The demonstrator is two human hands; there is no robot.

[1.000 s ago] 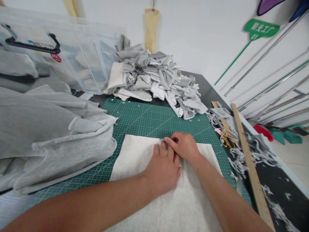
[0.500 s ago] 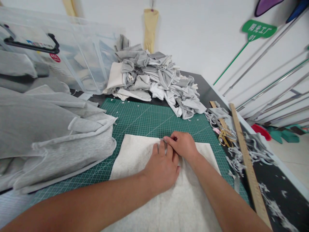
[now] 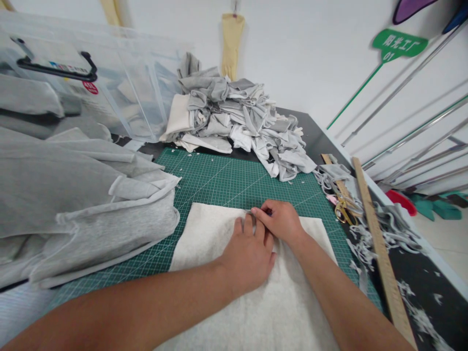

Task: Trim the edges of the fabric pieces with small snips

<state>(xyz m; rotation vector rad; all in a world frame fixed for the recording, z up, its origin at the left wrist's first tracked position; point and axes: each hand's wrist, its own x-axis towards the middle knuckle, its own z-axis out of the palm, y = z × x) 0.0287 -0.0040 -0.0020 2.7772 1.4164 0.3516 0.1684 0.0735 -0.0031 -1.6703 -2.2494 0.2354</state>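
An off-white piece of cloth (image 3: 212,234) lies flat on the green cutting mat (image 3: 219,175) in front of me. My left hand (image 3: 250,256) rests palm down on it, fingers slightly spread near its far edge. Just beyond those fingertips, my right hand (image 3: 281,220) is closed at the same edge. A thin metal tip (image 3: 249,212) pokes out to the left of the right thumb, and a dark bit shows between the fingers. Most of this small tool is hidden in the hand, so its kind does not show.
Grey cloth pieces (image 3: 109,214) are stacked at left, before a clear plastic box (image 3: 120,97). A heap of grey and white scraps (image 3: 237,112) lies at the back. Along the right are a wooden ruler (image 3: 380,243), gold-handled scissors (image 3: 343,212) and shredded offcuts (image 3: 365,243).
The whole view has shifted slightly, so everything sits a little further right. Both hands keep nearly the same place on the cloth, and the metal tip stays at the far edge.
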